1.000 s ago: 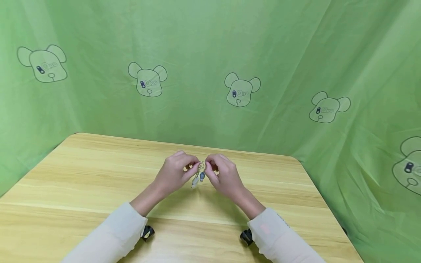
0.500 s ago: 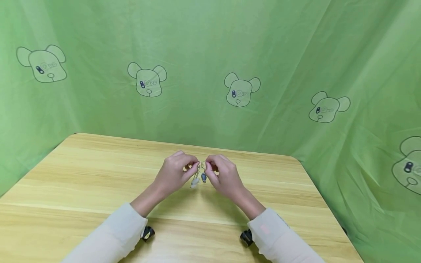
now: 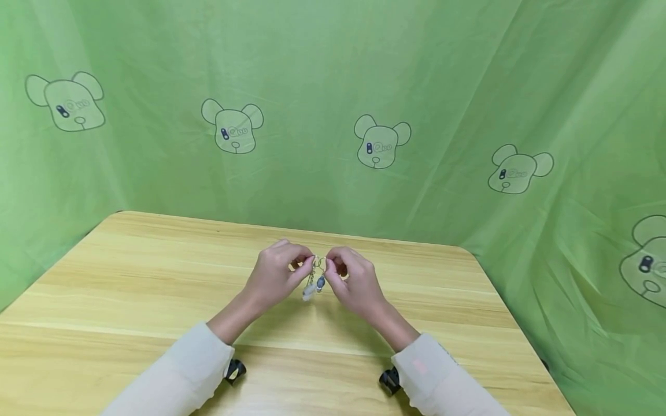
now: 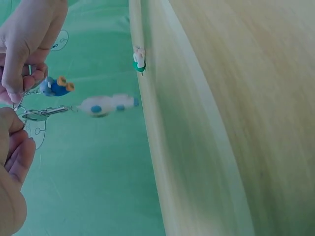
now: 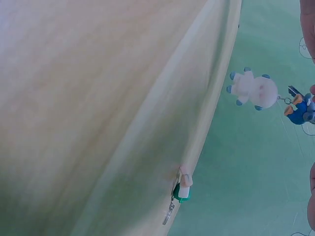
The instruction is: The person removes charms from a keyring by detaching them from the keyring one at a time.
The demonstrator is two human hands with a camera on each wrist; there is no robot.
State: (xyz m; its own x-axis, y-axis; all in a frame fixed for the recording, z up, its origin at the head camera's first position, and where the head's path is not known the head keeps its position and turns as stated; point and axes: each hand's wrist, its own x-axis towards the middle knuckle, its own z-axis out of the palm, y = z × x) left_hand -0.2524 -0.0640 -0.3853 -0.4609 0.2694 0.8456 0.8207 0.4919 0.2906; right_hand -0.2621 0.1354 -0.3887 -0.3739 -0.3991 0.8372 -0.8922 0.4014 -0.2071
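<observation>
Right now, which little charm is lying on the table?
The green-and-white charm. It alone lies on the table; the blue charm and white charm dangle between the left hand and right hand.

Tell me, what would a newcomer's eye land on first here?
Probably the green curtain behind the wooden table, printed with bear faces. Then the person's left grip and right grip, together over the table, pinching a keychain with a dangling white charm and blue charm.
</observation>
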